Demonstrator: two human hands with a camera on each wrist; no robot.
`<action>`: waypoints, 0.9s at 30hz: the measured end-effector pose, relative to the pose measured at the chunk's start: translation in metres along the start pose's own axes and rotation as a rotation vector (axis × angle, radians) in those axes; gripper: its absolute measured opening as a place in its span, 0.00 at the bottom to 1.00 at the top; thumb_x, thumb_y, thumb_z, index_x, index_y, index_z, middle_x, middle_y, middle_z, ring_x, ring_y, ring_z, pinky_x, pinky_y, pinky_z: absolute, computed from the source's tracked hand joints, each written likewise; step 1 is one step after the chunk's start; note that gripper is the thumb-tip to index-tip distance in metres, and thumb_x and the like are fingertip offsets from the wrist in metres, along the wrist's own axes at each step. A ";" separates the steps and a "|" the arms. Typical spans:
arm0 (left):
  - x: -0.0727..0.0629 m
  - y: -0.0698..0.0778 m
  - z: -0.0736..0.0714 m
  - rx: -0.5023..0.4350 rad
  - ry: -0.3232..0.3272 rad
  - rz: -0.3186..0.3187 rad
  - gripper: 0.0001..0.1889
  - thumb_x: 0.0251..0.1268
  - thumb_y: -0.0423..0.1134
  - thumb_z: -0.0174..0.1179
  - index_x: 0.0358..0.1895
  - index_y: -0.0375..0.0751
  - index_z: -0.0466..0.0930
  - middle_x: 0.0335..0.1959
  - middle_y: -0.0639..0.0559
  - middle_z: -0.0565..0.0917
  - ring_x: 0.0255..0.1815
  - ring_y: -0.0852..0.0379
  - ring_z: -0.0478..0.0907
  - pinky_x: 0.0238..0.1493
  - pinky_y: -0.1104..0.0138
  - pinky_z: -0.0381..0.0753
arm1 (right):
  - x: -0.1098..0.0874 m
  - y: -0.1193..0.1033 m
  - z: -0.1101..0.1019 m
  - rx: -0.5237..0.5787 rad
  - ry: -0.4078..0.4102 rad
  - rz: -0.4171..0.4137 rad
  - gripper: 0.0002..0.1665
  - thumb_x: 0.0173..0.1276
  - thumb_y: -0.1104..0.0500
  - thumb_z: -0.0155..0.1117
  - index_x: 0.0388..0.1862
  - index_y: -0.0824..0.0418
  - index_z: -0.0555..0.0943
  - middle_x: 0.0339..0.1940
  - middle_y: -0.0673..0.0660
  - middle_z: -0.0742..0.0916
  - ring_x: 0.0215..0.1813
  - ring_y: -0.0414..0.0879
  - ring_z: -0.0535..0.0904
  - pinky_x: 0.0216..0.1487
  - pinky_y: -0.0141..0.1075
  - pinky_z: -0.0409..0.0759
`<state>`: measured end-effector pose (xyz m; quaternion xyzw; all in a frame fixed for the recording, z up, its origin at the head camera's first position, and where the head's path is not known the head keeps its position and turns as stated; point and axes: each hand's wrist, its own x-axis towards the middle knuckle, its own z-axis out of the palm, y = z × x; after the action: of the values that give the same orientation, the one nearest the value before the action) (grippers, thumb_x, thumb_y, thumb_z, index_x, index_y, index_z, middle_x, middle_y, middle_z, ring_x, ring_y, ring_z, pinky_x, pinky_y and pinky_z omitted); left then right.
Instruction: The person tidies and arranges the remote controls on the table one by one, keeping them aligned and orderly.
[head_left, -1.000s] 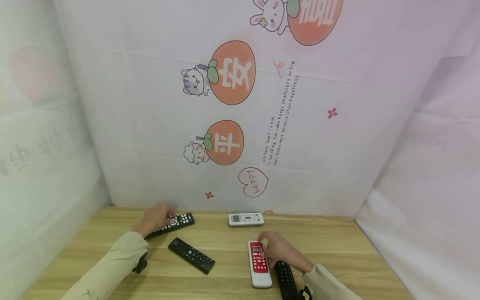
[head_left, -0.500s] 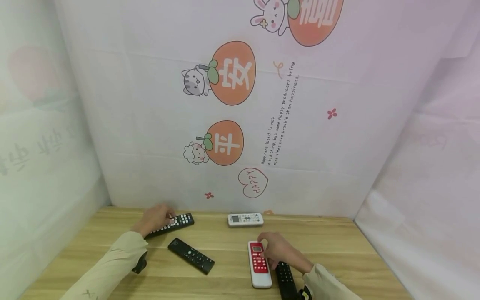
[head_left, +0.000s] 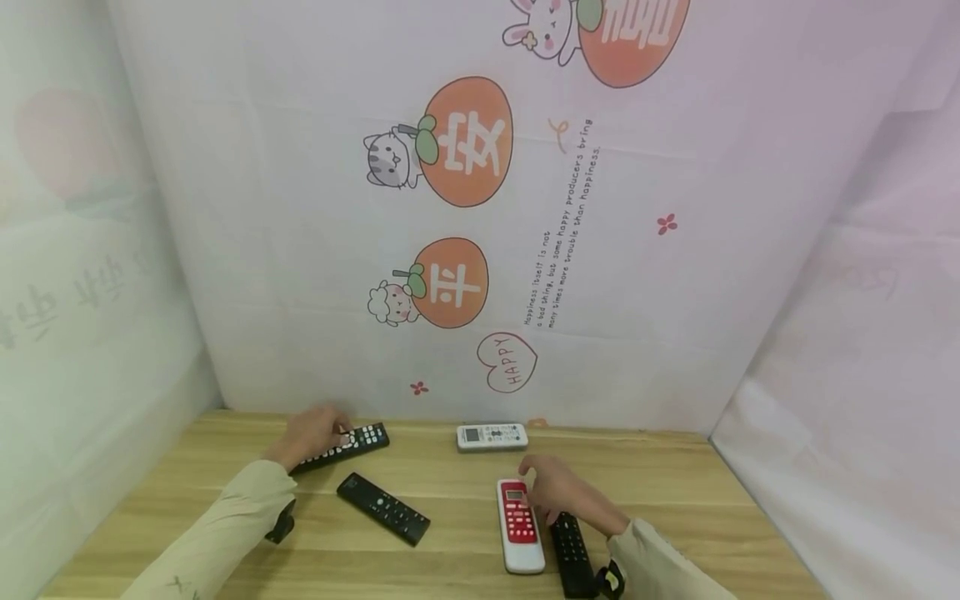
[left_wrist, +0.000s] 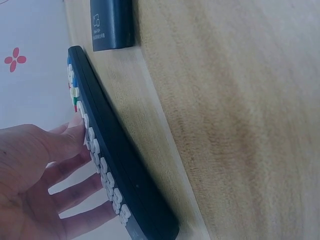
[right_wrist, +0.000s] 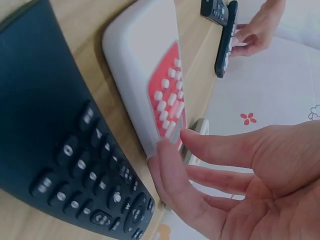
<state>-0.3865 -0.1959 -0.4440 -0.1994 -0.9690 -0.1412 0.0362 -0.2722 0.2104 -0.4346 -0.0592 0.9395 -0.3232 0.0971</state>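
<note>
Sleeves (head_left: pixel 656 562) reach in over a wooden bench (head_left: pixel 450 567). Closest lies a black remote (head_left: pixel 573 554), just beside a red and white remote (head_left: pixel 519 533), which lies flat on the bench. The right hand (head_left: pixel 570 493) is at the screen end of the red and white remote. Its fingers are bent, and the thumb and one finger seem to touch that end, but I cannot tell if they squeeze it. This remote looks hard, smooth and light, so it might be a bit slippery. Its long sides, near the middle, look like the best spot to hold.

A bit farther, a slanted remote (head_left: pixel 383 510) lies with no hand on it. Past it, the left hand (head_left: pixel 311 435) grips a button remote (head_left: pixel 358 446) across its width, thumb by the near edge and fingers toward the far one. That one lies on the bench too. It looks long, thin, stiff and not heavy. Its edges should be safer to pinch than its bumpy white buttons, which could get pressed.

Farther back, a white remote (head_left: pixel 492 437) lies near the cloth wall (head_left: pixel 630 333).
</note>
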 end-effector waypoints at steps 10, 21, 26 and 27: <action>-0.001 -0.002 -0.004 0.001 0.003 -0.015 0.06 0.65 0.34 0.71 0.44 0.41 0.90 0.42 0.44 0.88 0.44 0.45 0.85 0.47 0.46 0.85 | 0.017 0.005 -0.013 0.035 -0.005 -0.089 0.19 0.67 0.69 0.72 0.55 0.72 0.80 0.36 0.62 0.87 0.32 0.54 0.86 0.29 0.44 0.89; -0.004 -0.007 -0.003 0.009 0.014 -0.020 0.06 0.64 0.33 0.71 0.43 0.41 0.89 0.42 0.44 0.88 0.44 0.44 0.85 0.47 0.47 0.85 | 0.036 0.010 -0.017 0.133 -0.071 -0.222 0.13 0.70 0.70 0.65 0.52 0.73 0.80 0.43 0.63 0.86 0.38 0.52 0.86 0.38 0.48 0.91; 0.000 -0.005 0.002 0.006 -0.003 -0.005 0.07 0.66 0.34 0.70 0.46 0.41 0.90 0.44 0.43 0.89 0.47 0.43 0.85 0.50 0.46 0.85 | 0.039 0.010 -0.021 0.098 -0.013 -0.268 0.10 0.67 0.70 0.68 0.45 0.74 0.81 0.44 0.64 0.81 0.41 0.51 0.83 0.35 0.44 0.90; 0.000 -0.007 0.001 0.005 -0.004 -0.004 0.07 0.66 0.34 0.70 0.46 0.41 0.90 0.45 0.43 0.89 0.47 0.43 0.85 0.50 0.47 0.85 | 0.042 0.008 -0.021 0.085 -0.002 -0.260 0.09 0.67 0.70 0.69 0.44 0.73 0.82 0.44 0.63 0.81 0.41 0.52 0.83 0.35 0.43 0.90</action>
<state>-0.3894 -0.2013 -0.4467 -0.1975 -0.9699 -0.1383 0.0344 -0.3182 0.2223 -0.4293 -0.1764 0.9093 -0.3725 0.0577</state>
